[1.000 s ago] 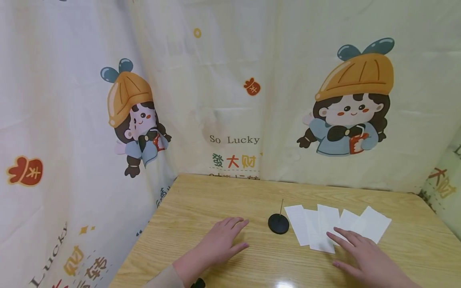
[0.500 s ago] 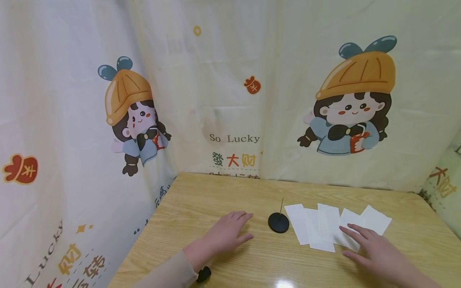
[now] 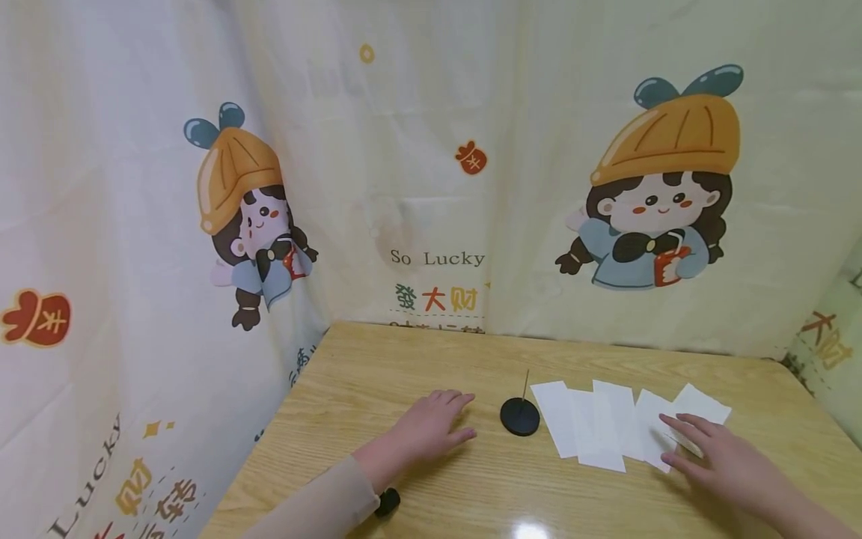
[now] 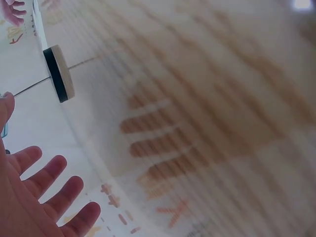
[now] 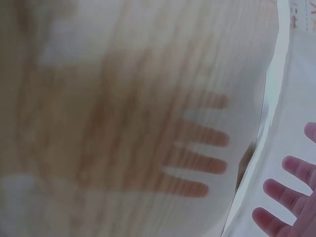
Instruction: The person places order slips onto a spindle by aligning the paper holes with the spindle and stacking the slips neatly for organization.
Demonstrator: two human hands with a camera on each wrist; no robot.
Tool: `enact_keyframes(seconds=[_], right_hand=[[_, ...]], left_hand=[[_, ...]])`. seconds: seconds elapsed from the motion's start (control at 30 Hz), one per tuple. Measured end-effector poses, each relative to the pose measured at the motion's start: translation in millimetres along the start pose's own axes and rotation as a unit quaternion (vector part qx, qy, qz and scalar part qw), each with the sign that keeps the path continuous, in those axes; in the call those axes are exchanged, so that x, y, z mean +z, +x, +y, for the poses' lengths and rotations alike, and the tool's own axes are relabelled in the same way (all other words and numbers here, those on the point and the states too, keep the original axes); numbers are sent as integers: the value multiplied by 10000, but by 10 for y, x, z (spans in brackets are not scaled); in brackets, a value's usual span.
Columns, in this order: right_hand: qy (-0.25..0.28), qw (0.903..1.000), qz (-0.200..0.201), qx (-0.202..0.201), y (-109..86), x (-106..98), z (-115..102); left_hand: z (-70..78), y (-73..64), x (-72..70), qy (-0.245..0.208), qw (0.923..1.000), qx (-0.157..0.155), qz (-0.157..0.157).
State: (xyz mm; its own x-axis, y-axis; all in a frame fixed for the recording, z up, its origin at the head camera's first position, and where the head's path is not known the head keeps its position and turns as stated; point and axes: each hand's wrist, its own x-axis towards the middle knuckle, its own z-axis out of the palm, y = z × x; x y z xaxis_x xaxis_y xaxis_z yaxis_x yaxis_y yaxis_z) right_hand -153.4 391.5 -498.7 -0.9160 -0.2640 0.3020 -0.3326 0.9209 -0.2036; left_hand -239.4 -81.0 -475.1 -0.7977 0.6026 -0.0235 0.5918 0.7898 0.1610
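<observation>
A bill spike stands on the table, with a round black base (image 3: pixel 520 417) and a thin upright pin (image 3: pixel 526 384). Several white paper slips (image 3: pixel 601 442) lie fanned out and overlapping to its right. My left hand (image 3: pixel 431 428) hovers left of the spike, fingers spread and holding nothing. In the left wrist view that hand (image 4: pixel 44 197) has loosely extended fingers, with the spike's base (image 4: pixel 58 74) beyond them. Over the rightmost slips reaches my right hand (image 3: pixel 723 457), fingers extended. The right wrist view shows this hand (image 5: pixel 291 197) with fingers apart and nothing in them.
The wooden table (image 3: pixel 404 359) has a glossy top that mirrors both hands. A printed curtain (image 3: pixel 431 187) hangs along its back and left sides. A small black piece (image 3: pixel 387 503) shows beside the left sleeve.
My right hand has moved right across the slips, uncovering more of the middle ones. My left hand has moved slightly forward and right. The spike and slips look unmoved.
</observation>
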Motion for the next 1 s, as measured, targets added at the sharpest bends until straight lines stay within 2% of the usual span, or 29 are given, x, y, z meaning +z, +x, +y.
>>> enact_keyframes(seconds=[0.23, 0.47, 0.7, 1.0], right_hand=[[-16, 9985, -397, 388, -3, -52, 164], [-62, 9982, -385, 456, 26, -83, 337], [-17, 9943, -730, 773, 60, -119, 485], [22, 9904, -1010, 948, 158, -190, 587]], left_hand=[[17, 111, 3, 63, 10000, 12, -6], [73, 255, 21, 141, 9998, 120, -42], [117, 343, 53, 209, 9996, 183, -83], [155, 443, 66, 266, 9992, 216, -194]])
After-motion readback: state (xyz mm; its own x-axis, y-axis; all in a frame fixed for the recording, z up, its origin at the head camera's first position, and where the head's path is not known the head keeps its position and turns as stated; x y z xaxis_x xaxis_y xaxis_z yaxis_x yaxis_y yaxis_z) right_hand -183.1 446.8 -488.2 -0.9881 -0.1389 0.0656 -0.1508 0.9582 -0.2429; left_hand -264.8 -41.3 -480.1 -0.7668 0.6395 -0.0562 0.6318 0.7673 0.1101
